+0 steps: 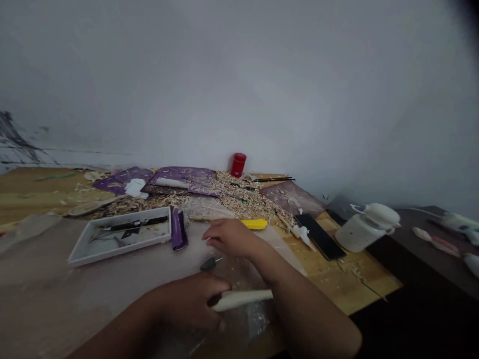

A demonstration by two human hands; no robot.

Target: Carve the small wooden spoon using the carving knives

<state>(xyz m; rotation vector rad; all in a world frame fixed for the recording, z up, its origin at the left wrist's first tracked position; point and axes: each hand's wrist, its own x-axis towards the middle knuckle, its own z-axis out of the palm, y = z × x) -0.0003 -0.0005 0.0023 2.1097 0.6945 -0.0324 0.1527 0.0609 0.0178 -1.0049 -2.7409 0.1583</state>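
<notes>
Head view: our left hand (190,300) grips a pale carved piece (241,300); our right hand (231,238) lies half-open on the desk (337,281) near a yellow handle (254,224).

A pale, cream-coloured elongated carving (241,299), probably wood though the view doesn't settle it, tapers along its length and shows a dark patch at its near-left end. It lies roughly level, gripped at that end in the left hand (189,300), with its other end sticking out to the right over a clear plastic sheet. Just below the empty, loosely curled right hand (229,238) sits a small dark-handled tool (210,263) with a thin metal tip.
</notes>
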